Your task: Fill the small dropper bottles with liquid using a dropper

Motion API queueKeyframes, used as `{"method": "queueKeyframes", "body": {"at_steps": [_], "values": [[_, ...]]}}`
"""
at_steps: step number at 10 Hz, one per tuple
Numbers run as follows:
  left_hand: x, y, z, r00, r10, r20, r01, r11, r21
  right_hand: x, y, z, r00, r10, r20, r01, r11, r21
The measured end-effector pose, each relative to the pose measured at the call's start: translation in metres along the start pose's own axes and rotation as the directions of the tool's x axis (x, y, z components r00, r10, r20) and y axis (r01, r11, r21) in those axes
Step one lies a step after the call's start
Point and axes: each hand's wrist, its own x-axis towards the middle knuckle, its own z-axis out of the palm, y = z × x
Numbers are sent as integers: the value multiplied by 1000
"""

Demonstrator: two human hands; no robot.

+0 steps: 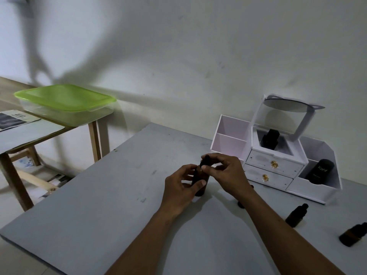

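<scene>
We've got a dark brown bottle (pixel 200 182) standing on the grey table (pixel 99 205), about mid-table. Our left hand (pixel 181 188) is wrapped around its body, thumb in front, fingers closed on it. Our right hand (pixel 224 171) pinches the black dropper cap (pixel 205 162) on top with thumb and fingertips; can't tell if the cap is screwed on or loose.

Off to the right, two more small dropper bottles (pixel 296 214) (pixel 352 234) stand on the table, well apart from the one we're holding. Behind them sits a white organizer (pixel 275 155) with two drawers, a black bottle (pixel 270 138) in its middle compartment, and a taller black bottle marked Kahf (pixel 319 169) leaning in the right one. A green-lidded container (pixel 65 104) rests on the wooden side table (pixel 93 135) to the left.
</scene>
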Motion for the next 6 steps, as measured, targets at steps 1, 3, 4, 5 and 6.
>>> {"method": "queueKeyframes", "body": {"at_steps": [1, 3, 4, 5, 6], "values": [[0, -1, 0, 1000, 4, 5, -4, 1000, -7, -1, -1, 5, 998, 0, -66, 0, 1000, -7], [0, -2, 0, 1000, 6, 0, -6, 1000, 5, -4, 1, 10, 992, 18, -128, -20, 1000, -14], [-1, -3, 0, 1000, 14, -1, -14, 1000, 11, -10, 0, 10, 993, 17, -113, -22, 999, -40], [-1, -7, 0, 1000, 14, -2, -14, 1000, 2, -18, -4, 8, 991, 59, -116, -62, 998, -19], [-8, -9, -4, 1000, -7, 8, 7, 999, 37, -49, -5, 4, 976, 115, -183, -123, 992, -36]]}}
